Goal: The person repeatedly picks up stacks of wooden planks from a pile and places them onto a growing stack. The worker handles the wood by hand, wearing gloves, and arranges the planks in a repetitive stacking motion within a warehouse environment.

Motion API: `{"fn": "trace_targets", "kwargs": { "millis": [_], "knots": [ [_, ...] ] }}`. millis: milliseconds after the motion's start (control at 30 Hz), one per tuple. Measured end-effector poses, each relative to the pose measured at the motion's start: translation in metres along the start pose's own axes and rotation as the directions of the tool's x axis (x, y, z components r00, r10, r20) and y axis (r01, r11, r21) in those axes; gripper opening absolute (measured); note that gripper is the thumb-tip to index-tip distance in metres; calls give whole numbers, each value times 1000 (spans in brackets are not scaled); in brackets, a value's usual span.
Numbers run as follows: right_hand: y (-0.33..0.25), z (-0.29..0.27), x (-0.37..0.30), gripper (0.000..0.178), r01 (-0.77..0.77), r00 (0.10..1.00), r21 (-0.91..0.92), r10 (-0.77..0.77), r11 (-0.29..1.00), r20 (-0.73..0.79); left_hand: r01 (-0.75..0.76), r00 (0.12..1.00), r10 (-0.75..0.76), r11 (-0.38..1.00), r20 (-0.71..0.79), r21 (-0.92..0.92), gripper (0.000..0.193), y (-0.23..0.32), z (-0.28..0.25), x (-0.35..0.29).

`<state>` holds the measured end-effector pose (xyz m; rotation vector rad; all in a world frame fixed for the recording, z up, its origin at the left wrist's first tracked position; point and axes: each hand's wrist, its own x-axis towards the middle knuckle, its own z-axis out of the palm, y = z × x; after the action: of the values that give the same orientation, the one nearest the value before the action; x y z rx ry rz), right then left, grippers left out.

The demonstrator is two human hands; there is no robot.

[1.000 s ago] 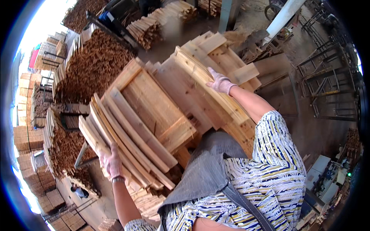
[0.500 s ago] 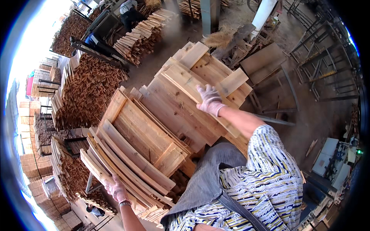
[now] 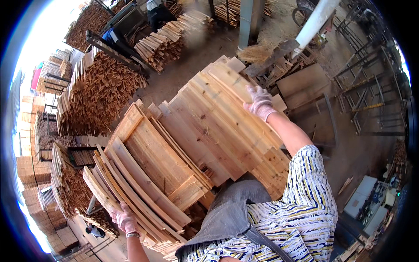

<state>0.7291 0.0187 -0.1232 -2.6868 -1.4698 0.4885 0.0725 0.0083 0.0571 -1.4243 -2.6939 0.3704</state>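
Observation:
My right hand [image 3: 261, 104], in a pale knit glove, lies on the right edge of a long planed wooden board [image 3: 233, 81]. Its fingers are stretched and spread over the top face. This board lies beside others in a wide layer of boards [image 3: 205, 118]. At lower left my left hand [image 3: 123, 217], gloved too, closes around the near end of the outermost narrow board [image 3: 99, 191]. Several slightly curved boards [image 3: 142, 168] stand on edge beside it. Between the two hands is a wooden panel [image 3: 152, 148] with a crosspiece at each end.
Large stacks of cut wood [image 3: 98, 94] stand at the left. Ahead are a blue-grey post [image 3: 251, 24], a slanted white pipe [image 3: 316, 26] and a straw broom [image 3: 254, 53]. Metal frames [image 3: 362, 87] stand at right. Another person [image 3: 158, 15] is at the far top.
My right hand has moved right with the board, which now covers most of the short crosspieces seen before. My left hand stays at the outer board's end. The view has shifted slightly.

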Motion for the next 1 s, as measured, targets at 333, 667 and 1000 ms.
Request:
{"fn": "trace_targets", "kwargs": {
  "millis": [333, 667, 1000],
  "knots": [
    [21, 56, 16, 77, 11, 987, -137, -33, 990, -160, -30, 934, 21, 999, 358, 21, 100, -49, 21, 24],
    [-265, -18, -149, 60, 709, 682, 515, -653, 481, -329, -11, 988, 49, 967, 148, -253, 119, -97, 12, -12],
    [-451, 35, -344, 105, 68, 819, 694, -437, 717, 371, 0, 991, 42, 948, 124, -319, 111, -109, -10, -21]
  ]
}}
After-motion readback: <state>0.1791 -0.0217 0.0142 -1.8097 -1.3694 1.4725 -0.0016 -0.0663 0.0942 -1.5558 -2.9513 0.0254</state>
